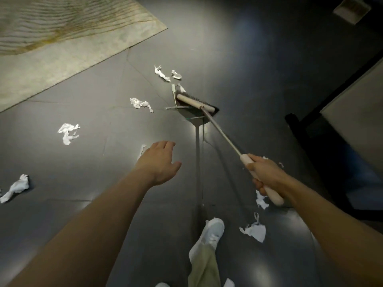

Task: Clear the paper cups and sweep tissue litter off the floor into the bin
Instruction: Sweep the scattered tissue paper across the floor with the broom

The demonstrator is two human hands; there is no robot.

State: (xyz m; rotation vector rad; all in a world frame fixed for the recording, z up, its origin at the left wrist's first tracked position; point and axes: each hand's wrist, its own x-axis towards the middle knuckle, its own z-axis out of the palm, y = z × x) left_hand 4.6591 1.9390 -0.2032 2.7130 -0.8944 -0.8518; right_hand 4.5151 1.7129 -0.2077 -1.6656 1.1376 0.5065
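tissue litter (68,132) lies scattered over the dark, glossy floor (248,59) as thin, crumpled white scraps: a few far off by the broom head, some to the left, others near the white shoe (209,235). the sweeping step looks to be in hand. the right grip (264,175) is curled round the pale, rounded end of the broom (195,103), whose slim metal shaft runs to a flat bristled head set at the mouth of what seems a long-handled dustpan (192,118). the left grip (159,162) is spread and holds nothing, hovering just left of the dustpan's upright handle. the next move probably calls for steadying that handle and drawing the scraps in with short strokes, since paper this light will flutter. a woven beige rug (62,48) lies far left. no cups or bin can be made out
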